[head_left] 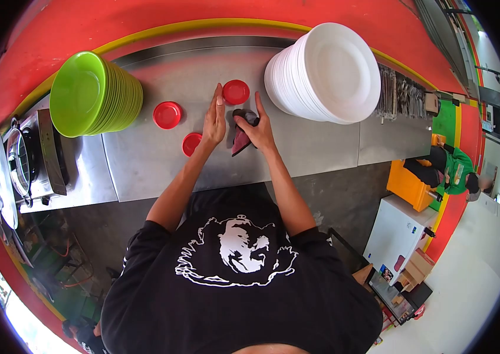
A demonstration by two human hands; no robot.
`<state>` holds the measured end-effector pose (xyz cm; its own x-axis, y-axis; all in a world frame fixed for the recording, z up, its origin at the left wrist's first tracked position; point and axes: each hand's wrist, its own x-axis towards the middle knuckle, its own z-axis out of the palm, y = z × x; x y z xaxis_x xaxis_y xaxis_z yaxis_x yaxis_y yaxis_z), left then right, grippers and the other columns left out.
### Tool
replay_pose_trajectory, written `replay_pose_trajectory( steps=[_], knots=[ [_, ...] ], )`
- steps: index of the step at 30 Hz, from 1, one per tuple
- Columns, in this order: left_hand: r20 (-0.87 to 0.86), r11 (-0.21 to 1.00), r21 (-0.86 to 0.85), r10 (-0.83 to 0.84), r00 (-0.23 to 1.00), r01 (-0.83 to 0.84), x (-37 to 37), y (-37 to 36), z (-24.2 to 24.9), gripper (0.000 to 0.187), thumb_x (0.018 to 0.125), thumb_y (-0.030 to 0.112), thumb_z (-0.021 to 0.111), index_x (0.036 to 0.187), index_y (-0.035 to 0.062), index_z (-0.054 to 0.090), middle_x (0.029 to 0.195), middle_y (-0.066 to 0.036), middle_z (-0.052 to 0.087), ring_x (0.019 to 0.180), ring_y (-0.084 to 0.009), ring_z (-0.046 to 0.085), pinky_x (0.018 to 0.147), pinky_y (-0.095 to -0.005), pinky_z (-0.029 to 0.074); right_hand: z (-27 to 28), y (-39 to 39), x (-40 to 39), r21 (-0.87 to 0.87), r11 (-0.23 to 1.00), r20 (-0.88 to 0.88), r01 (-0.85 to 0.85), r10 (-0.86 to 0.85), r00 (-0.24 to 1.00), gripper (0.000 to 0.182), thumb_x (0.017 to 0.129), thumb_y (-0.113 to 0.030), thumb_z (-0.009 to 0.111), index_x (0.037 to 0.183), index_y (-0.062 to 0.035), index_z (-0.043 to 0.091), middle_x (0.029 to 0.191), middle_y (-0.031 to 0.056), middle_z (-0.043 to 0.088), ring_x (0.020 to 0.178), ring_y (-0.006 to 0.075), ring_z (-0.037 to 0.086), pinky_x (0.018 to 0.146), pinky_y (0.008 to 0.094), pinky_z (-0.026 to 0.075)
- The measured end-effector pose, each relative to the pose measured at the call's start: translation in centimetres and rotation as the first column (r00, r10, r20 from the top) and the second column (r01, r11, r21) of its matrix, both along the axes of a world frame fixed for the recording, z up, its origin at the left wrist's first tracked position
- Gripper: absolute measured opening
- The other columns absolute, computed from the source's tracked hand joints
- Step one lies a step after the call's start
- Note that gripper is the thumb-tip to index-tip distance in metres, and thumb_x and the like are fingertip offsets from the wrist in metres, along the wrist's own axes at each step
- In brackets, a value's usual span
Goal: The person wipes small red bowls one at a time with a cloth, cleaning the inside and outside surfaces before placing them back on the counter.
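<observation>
Over the steel counter (pixel 321 144), the right grip (pixel 260 133) pinches a cloth (pixel 242 139) (left grip (pixel 214 125) flat, uncurled).

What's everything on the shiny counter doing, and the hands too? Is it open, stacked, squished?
Left hand: open, fingers straight
Right hand: holding the cloth, thumb over it
Cloth: crumpled
Three red dishes: set apart, not stacked
Green dishes: stacked
White plates: stacked
Metal utensils: bunched together
Counter: partly covered
</observation>
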<state>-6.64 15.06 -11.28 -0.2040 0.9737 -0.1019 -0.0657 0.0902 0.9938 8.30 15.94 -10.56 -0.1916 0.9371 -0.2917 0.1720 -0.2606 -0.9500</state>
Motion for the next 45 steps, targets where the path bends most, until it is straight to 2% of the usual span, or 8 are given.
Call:
replay_pose_trajectory(
  steps=[4,8,12,19,30,36,42,45],
  knots=[
    [0.006,1.000,0.002,0.004,1.000,-0.004,1.2,0.5,-0.2,0.058,0.108,0.040,0.031,0.147,-0.0021,0.038,0.149,-0.022,0.044,0.142,-0.0340,0.038,0.115,-0.0419,0.031,-0.9,1.2,0.3,-0.003,0.994,-0.021,-0.105,0.105,0.994,0.102,0.079,-0.015,0.079,0.155,0.0043,0.014,0.117,0.0155,0.067,0.100,0.0179,0.066,0.092,0.0278,0.049],
    [0.000,1.000,0.009,0.022,1.000,-0.022,1.9,0.7,-0.3,0.058,0.108,0.040,0.031,0.146,-0.0028,0.039,0.149,-0.022,0.044,0.141,-0.0335,0.039,0.114,-0.0413,0.031,-2.4,1.9,0.7,0.029,0.985,-0.034,-0.169,0.170,0.985,0.103,0.079,-0.017,0.079,0.155,0.0046,0.013,0.149,0.0240,0.043,0.133,0.0248,0.047,0.108,0.0313,0.038],
    [-0.010,0.999,0.023,0.038,0.999,-0.038,2.3,0.7,-0.1,0.058,0.108,0.039,0.031,0.146,-0.0034,0.040,0.148,-0.022,0.045,0.141,-0.0330,0.040,0.114,-0.0407,0.032,-2.3,2.2,1.1,0.000,0.981,-0.083,-0.195,0.194,0.977,0.103,0.078,-0.018,0.080,0.154,0.0050,0.014,0.159,0.0257,0.024,0.147,0.0272,0.027,0.116,0.0339,0.028],
    [-0.044,0.995,0.068,0.078,0.996,-0.075,3.4,-0.3,1.2,0.058,0.108,0.039,0.031,0.145,-0.0044,0.041,0.148,-0.022,0.046,0.140,-0.0321,0.041,0.113,-0.0396,0.033,1.5,2.0,2.1,-0.021,0.981,-0.209,-0.194,0.185,0.960,0.090,0.084,-0.019,0.077,0.152,0.0062,0.025,0.132,0.0179,0.059,0.117,0.0195,0.059,0.101,0.0303,0.045],
    [-0.142,0.977,0.144,0.178,0.974,-0.157,6.9,-5.7,5.3,0.051,0.108,0.033,0.035,0.139,-0.0048,0.049,0.142,-0.020,0.053,0.132,-0.0295,0.051,0.108,-0.0372,0.039,5.0,0.8,5.5,-0.037,0.997,-0.187,-0.060,0.052,0.981,0.036,0.089,-0.023,0.074,0.110,0.0061,0.067,0.082,0.0046,0.070,0.066,0.0099,0.063,0.062,0.0244,0.051],
    [-0.358,0.976,0.214,0.115,0.927,-0.038,7.9,-7.7,6.6,0.041,0.108,0.026,0.038,0.123,-0.0031,0.062,0.121,-0.018,0.065,0.108,-0.0308,0.062,0.098,-0.0382,0.045,6.3,-0.5,7.8,-0.041,0.944,-0.032,-0.327,0.326,0.945,0.025,0.088,-0.022,0.073,0.096,0.0018,0.070,0.072,0.0051,0.068,0.064,0.0090,0.061,0.059,0.0268,0.048],
    [-0.234,0.979,0.200,0.076,0.969,-0.028,7.7,-9.3,6.5,0.052,0.109,0.035,0.028,0.108,-0.0028,0.064,0.104,-0.017,0.065,0.091,-0.0294,0.060,0.087,-0.0374,0.046,8.1,-3.7,6.9,0.067,0.927,0.274,-0.370,0.340,0.900,0.036,0.083,-0.035,0.077,0.085,-0.0001,0.069,0.068,0.0142,0.066,0.060,0.0243,0.065,0.059,0.0368,0.049],
    [-0.155,0.991,0.115,0.092,0.984,-0.074,6.6,-10.7,6.2,0.054,0.108,0.039,0.031,0.100,-0.0039,0.063,0.095,-0.014,0.063,0.088,-0.0229,0.060,0.082,-0.0332,0.047,8.6,-5.5,5.6,-0.063,0.915,0.282,-0.399,0.400,0.872,0.040,0.082,-0.036,0.077,0.091,0.0012,0.065,0.074,0.0153,0.067,0.067,0.0229,0.066,0.063,0.0357,0.050]
  ],
)
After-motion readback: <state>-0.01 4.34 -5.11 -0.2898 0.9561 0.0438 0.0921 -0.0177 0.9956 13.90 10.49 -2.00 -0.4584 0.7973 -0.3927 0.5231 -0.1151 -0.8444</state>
